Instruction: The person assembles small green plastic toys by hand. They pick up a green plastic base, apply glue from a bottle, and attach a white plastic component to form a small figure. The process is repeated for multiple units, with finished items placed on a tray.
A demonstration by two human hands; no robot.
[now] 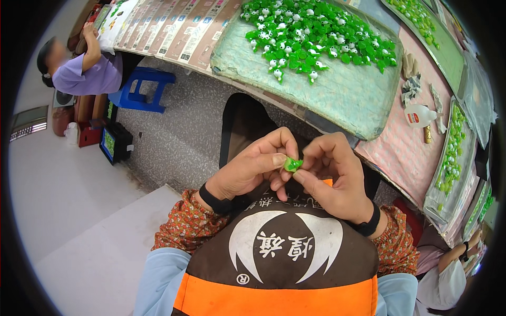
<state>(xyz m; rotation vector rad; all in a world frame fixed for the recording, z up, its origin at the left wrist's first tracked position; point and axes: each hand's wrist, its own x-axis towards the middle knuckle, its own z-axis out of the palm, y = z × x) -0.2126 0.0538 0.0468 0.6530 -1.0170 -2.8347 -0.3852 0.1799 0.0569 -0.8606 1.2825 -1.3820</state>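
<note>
Two hands at work, one small green piece (293, 165) between them, held in front of the chest, above the apron (316, 266) and clear of the table (392, 158). Left hand (255, 164): narrow pinch, thumb and fingertips on the left side of the piece. Right hand (337, 176): narrow pinch, thumb at the lower right edge of the piece; the other fingers curl above it, their exact contact partly hidden. Two wristbands (213, 200), black, one per wrist; two sleeve covers (176, 224), floral, one per forearm. Large tray (350, 102): one, on the table beyond the hands, lined in pale green; its far part bears a heap (316, 37) of green pieces with white balls, dozens at least, overlapping, so no exact count. A few lie loose at the near edge of the heap. Right of it: one bottle (418, 116), white with a red label, lying tilted; one small gold-brown cylinder (427, 134) just beside it. Two further trays counted nearby: upper-right tray (450, 66) and narrow tray (432, 203), both with green and yellowish pieces, too small to count. Left side: one blue stool (158, 77), one black crate (123, 143) on the floor. Co-workers: two, one in a purple top (87, 76) at upper left, one with a white sleeve (445, 287) at lower right.
</note>
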